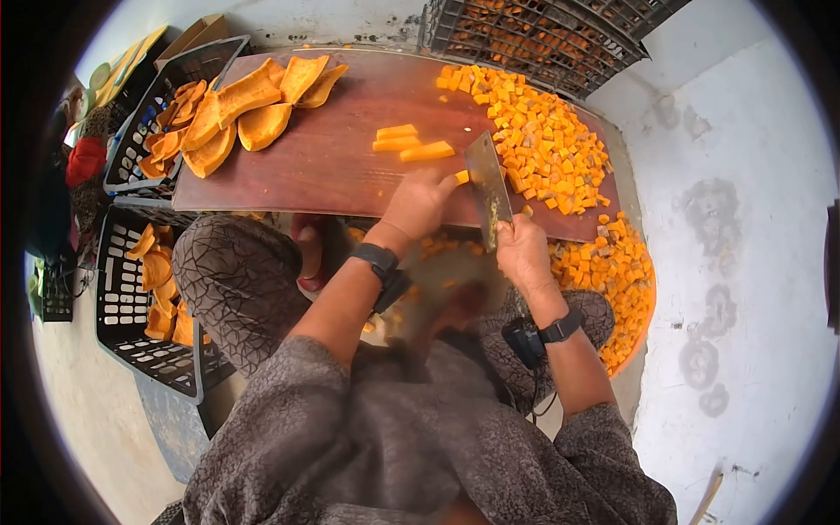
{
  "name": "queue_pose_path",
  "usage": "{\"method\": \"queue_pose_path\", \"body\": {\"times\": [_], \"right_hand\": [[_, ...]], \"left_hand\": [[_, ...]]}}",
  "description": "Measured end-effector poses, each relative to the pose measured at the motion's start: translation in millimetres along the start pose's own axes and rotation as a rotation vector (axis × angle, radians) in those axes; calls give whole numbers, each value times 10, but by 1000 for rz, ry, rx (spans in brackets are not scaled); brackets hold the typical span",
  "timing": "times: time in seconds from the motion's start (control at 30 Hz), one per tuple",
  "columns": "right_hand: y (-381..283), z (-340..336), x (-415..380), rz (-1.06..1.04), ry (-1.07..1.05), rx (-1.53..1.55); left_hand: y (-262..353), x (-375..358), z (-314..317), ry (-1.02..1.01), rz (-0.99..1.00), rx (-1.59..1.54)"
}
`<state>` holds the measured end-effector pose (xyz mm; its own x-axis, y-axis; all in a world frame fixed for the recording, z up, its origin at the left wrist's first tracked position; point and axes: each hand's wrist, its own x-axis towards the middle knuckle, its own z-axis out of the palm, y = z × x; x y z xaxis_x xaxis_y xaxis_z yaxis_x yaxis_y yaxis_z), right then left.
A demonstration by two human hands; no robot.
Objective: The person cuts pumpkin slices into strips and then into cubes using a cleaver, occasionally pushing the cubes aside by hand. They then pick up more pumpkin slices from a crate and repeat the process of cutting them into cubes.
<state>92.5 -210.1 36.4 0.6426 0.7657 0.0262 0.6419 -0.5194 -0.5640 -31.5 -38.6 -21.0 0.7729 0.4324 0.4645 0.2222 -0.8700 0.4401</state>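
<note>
My right hand (523, 254) is wrapped round the handle of a cleaver (487, 179), whose broad blade stands on the red-brown board (324, 175). Just left of the blade, my left hand (418, 201) grips a pumpkin strip (462, 177); only its orange end shows past the fingers. Beyond that hand lie several cut pumpkin strips (415, 144). To the right of the cleaver spreads a heap of pumpkin cubes (547, 144). Large curved pumpkin pieces (249, 101) are piled at the board's far left.
Black crates (149, 289) with pumpkin pieces stand on the left. Stacked dark crates (534, 39) are at the back. Below the board's right end sits an orange-rimmed container (646, 319) full of cubes. A white wall (735, 219) bounds the right side.
</note>
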Motion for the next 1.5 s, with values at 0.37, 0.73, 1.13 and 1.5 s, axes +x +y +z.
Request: {"method": "queue_pose_path", "body": {"times": [0.37,0.73,1.13,1.5], "right_hand": [[7,-134,-58,-115,54,-36],[-281,-205,-38,-117,53,-76],[-382,-121,70,-125,32,-133],[-488,-277,18,-80,-57,-236]], "left_hand": [[48,-15,-29,-54,63,-181],[-91,72,56,-64,83,-135],[-175,98,20,35,-20,-175],[-156,38,48,-19,-41,-140]]}}
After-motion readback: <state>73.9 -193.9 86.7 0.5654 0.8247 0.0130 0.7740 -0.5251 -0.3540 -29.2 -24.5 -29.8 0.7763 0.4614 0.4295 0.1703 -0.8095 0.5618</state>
